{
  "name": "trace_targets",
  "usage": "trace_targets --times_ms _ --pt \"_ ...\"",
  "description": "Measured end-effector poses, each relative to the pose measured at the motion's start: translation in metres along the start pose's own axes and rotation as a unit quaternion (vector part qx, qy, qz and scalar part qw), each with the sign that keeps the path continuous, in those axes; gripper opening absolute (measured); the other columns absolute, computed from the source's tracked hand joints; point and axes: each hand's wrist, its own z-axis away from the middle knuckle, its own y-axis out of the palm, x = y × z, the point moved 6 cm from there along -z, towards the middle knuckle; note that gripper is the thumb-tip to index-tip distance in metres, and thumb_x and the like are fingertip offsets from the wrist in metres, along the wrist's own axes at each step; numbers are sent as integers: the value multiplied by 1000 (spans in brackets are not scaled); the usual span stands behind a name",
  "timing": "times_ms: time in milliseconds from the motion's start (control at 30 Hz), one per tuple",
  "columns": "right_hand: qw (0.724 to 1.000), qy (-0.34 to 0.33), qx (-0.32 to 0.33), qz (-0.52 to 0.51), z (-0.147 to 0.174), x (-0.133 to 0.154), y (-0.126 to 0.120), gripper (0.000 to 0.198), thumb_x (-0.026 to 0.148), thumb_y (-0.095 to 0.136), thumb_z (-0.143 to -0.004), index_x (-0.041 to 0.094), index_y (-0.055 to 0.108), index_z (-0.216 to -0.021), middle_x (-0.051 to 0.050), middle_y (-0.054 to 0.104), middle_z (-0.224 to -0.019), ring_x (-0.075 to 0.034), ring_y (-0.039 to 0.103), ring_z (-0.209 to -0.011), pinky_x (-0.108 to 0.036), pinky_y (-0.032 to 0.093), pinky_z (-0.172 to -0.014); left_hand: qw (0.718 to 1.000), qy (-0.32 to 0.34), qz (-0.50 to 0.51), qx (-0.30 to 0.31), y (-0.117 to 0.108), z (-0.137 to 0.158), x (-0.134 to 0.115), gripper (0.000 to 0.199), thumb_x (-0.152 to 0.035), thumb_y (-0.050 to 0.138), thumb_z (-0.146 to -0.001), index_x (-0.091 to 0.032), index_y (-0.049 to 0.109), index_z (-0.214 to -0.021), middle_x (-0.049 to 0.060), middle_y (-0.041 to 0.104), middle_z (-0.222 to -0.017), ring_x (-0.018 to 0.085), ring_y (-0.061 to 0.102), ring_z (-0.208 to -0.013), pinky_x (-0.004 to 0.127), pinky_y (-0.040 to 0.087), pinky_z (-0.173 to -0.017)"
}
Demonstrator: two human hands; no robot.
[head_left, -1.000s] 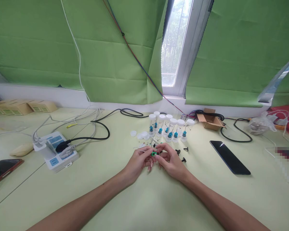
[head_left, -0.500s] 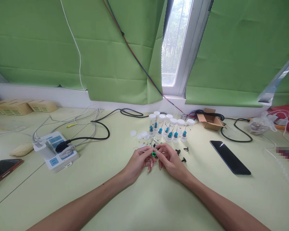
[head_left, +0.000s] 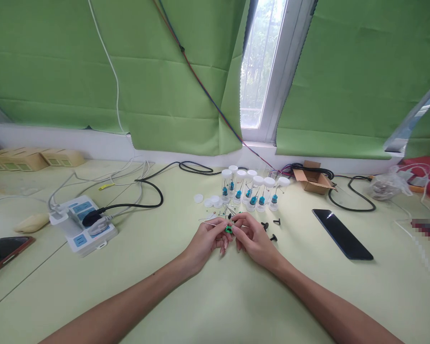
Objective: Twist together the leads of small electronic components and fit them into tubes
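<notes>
Between my fingertips is a small green part point(head_left: 228, 229) with a dark middle, too small to name. My left hand point(head_left: 208, 236) pinches it from the left, and a thin metal rod point(head_left: 209, 224) sticks out leftward past the fingers. From the right, my right hand point(head_left: 252, 235) closes its thumb and fingers on the same part. Just beyond the hands lie loose thin metal pins point(head_left: 231, 209). Several small black knob-like parts point(head_left: 274, 237) rest right of my right hand. Behind stand several clear tubes with white caps point(head_left: 257, 181), each with a blue piece and bent wire inside.
White round discs point(head_left: 198, 198) lie left of the tubes. A small open cardboard box point(head_left: 313, 181) sits at back right, and a black phone point(head_left: 343, 235) in front of it. At left are a power strip point(head_left: 80, 224), cables point(head_left: 154, 193) and another phone point(head_left: 10, 253).
</notes>
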Motion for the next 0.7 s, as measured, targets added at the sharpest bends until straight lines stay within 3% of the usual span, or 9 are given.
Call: trace_targets --times_ms 133,367,533,700 --pt "1000 -3 1 0 0 0 0 27 43 52 -93 21 50 -108 2 55 -76 -10 53 -52 -23 43 -47 1000 3 1 4 0 -1 1 26 -39 64 -84 -13 66 -83 3 60 -64 9 52 -48 21 42 -43" --pt "999 7 -5 39 1 -1 -3 25 36 61 -89 23 51 -108 -2 55 -100 -9 54 -59 -24 44 -51 1000 11 3 12 -1 -1 1 26 -38 63 -86 -12 68 -91 3 60 -67 9 52 -49 21 43 -45" --pt "1000 4 1 16 1 -2 -1 23 34 58 -90 23 50 -108 -2 53 -98 -8 54 -58 -23 44 -50 1000 7 2 11 0 -1 1 27 -38 63 -86 -12 68 -88 2 59 -64 9 51 -48 20 42 -44" --pt "1000 -3 5 1 0 -1 0 22 38 52 -94 21 50 -108 2 53 -80 -9 54 -54 -23 43 -48 1000 5 0 4 -1 -2 1 25 -38 63 -86 -13 65 -83 3 60 -64 9 52 -47 21 42 -43"
